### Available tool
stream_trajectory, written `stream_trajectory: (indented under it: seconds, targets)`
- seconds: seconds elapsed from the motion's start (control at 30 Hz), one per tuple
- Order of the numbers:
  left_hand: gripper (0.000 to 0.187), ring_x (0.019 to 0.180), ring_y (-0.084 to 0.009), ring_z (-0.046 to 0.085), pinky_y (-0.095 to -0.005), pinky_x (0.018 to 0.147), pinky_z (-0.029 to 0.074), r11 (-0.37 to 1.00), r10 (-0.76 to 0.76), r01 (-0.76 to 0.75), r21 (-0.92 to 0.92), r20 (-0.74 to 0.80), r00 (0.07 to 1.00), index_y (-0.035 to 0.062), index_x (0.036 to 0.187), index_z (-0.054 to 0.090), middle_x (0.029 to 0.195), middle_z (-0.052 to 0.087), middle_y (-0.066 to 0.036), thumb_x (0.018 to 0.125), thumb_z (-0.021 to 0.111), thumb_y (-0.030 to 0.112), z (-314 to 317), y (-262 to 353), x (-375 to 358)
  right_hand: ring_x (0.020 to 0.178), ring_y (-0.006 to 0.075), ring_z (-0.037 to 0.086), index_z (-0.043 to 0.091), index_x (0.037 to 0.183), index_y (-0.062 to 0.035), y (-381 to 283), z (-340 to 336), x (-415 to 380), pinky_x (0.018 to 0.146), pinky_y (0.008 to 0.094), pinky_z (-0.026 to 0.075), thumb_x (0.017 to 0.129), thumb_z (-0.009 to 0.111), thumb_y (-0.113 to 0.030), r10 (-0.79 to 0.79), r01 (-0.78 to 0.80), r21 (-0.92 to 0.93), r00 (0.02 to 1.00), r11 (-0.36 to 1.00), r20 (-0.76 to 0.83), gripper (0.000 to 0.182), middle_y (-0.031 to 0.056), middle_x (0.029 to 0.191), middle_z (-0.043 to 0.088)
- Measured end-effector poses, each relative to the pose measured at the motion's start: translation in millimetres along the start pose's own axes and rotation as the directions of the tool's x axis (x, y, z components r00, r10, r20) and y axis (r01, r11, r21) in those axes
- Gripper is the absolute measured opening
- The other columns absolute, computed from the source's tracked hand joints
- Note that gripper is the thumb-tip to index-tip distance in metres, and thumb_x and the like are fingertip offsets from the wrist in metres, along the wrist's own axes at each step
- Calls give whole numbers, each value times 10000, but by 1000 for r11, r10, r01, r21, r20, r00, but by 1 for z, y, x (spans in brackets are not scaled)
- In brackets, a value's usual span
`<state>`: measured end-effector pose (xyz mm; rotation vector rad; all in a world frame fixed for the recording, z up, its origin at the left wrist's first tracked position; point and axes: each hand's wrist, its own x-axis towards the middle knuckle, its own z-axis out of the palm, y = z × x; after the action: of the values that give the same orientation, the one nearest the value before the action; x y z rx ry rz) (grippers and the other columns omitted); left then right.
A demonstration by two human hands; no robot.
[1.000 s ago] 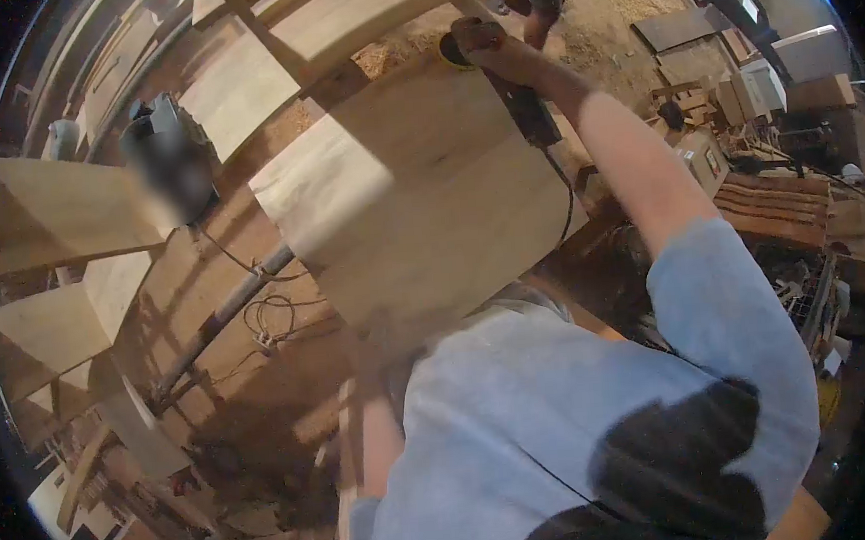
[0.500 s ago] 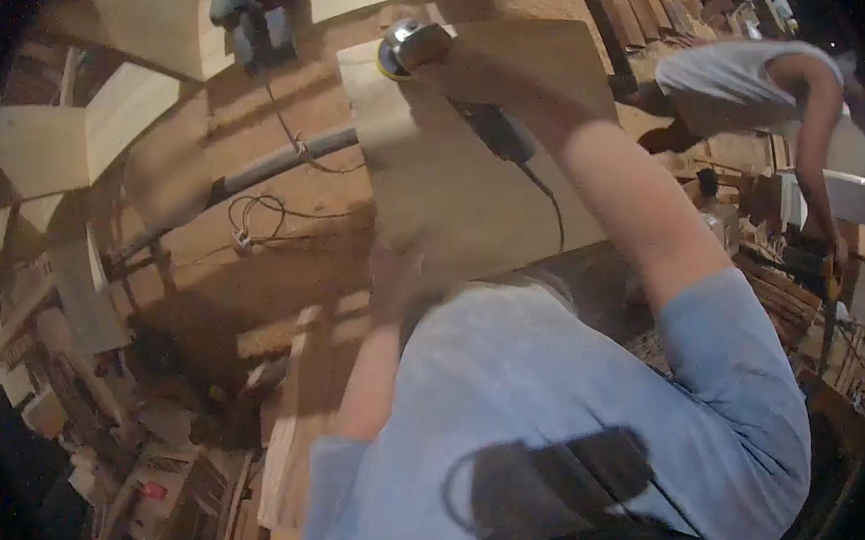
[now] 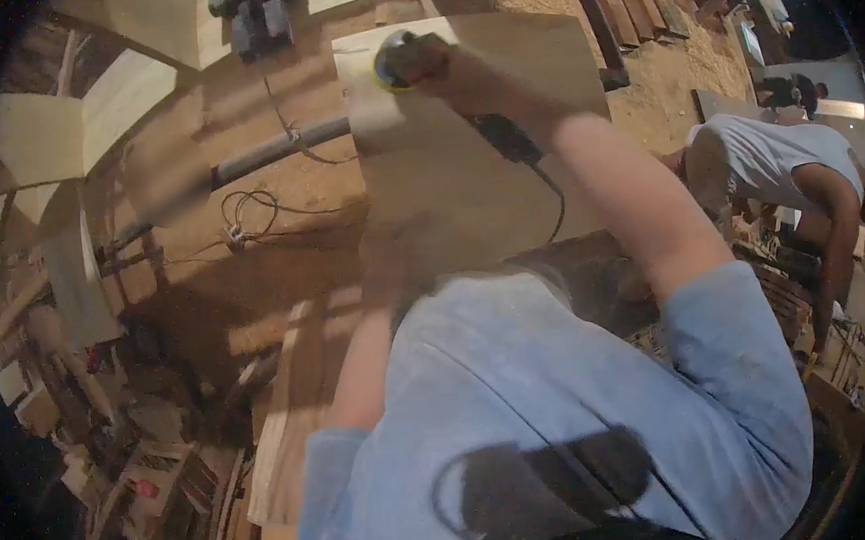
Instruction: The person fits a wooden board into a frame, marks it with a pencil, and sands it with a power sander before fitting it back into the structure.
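A flat wooden board (image 3: 487,186) lies in front of me. My right hand (image 3: 433,64) is wrapped around the head of an angle grinder (image 3: 509,139), near the board's far left corner. The grinder's yellow-edged disc (image 3: 394,84) is against or close over the board's face. From the rear of the grinder a black cord (image 3: 560,201) curves back toward me. My left hand (image 3: 387,258) is at the board's near left corner, dark and smeared, its fingers hard to make out.
Another power tool (image 3: 260,21) stands at the far left with its cord (image 3: 276,105) trailing down. Pale wooden panels (image 3: 32,142) surround the back left. A coiled cable (image 3: 253,212) lies on the sawdust-covered ground. At right a person in a white top (image 3: 776,161) bends over stacked wood.
My right hand and the grinder have shifted slightly left on the board. The person at right has moved nearer and lower, still bent over. My left hand stays near the same corner.
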<state>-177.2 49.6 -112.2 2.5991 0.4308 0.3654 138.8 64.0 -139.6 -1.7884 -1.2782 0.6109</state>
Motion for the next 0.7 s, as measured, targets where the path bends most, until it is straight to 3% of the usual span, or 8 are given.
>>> stream_trajectory:
  seconds: [0.07, 0.17, 0.2, 0.27, 0.37, 0.47, 0.6, 0.7]
  targets:
    - [394, 952, -281, 627, -389, 873, 479, 431, -606, 683, -590, 372, 704, 134, 1167, 652, 1048, 680, -95, 858, 652, 378, -10, 20, 14, 803, 211, 597, 551, 1068, -95, -38, -38, -21, 775, 324, 496, 849, 620, -331, 176, -177, 16, 984, 984, 28, 329, 91, 806, 592]
    - [391, 925, -270, 627, -368, 821, 496, 988, -106, 100, 121, 46, 993, 90, 1152, 655, 1013, 684, -92, 830, 700, 309, 4, 16, 0, 816, 192, 583, 538, 1066, -101, -89, -89, -50, 787, 317, 486, 857, 613, -301, 450, -449, -24, 892, 893, 41, 299, 79, 806, 575]
    - [391, 925, -270, 627, -368, 821, 496, 992, -71, 65, 106, 54, 996, 90, 1152, 655, 1013, 684, -92, 830, 700, 309, 7, 16, 6, 835, 179, 585, 546, 1079, -101, -91, -102, -53, 785, 316, 481, 860, 611, -296, 531, -527, -65, 845, 847, 61, 300, 77, 822, 582]
    - [401, 916, -236, 624, -348, 797, 499, 892, -336, 353, -284, 106, 936, 56, 1161, 636, 1003, 678, -88, 832, 703, 275, 7, 14, 13, 834, 165, 582, 560, 1068, -99, -47, -119, -70, 765, 320, 476, 860, 610, -306, 536, -536, -112, 844, 837, -28, 298, 70, 821, 582]
    - [418, 902, -184, 620, -317, 760, 503, 338, -617, 673, -658, 385, 686, 4, 1176, 608, 987, 671, -81, 835, 707, 225, 4, 10, 23, 866, 177, 600, 592, 1079, -92, 20, -148, -94, 774, 331, 481, 851, 632, -311, 516, -537, -164, 842, 827, -157, 318, 77, 860, 622]
    - [380, 863, -165, 622, -310, 738, 506, 150, -671, 619, -771, 381, 636, -4, 1146, 614, 959, 671, -92, 847, 691, 217, -6, 30, 40, 917, 200, 618, 621, 1081, -89, 35, -179, -114, 809, 339, 489, 846, 647, -301, 526, -563, -136, 817, 815, -236, 318, 88, 924, 662]
    - [379, 874, -165, 617, -323, 707, 514, 207, -626, 730, -652, 485, 610, -15, 1160, 594, 1029, 655, -120, 854, 676, 193, 13, -2, 14, 925, 189, 602, 614, 1093, -100, 39, -200, -137, 810, 342, 481, 845, 652, -292, 521, -549, -60, 818, 833, -244, 315, 70, 967, 641]
    - [395, 896, -190, 618, -333, 741, 511, 417, -596, 447, -791, 134, 792, -19, 1183, 574, 1098, 628, -121, 863, 660, 195, 35, -23, -5, 882, 175, 580, 583, 1115, -112, 46, -204, -143, 792, 336, 475, 838, 659, -295, 454, -478, -47, 857, 877, -246, 340, 47, 951, 614]
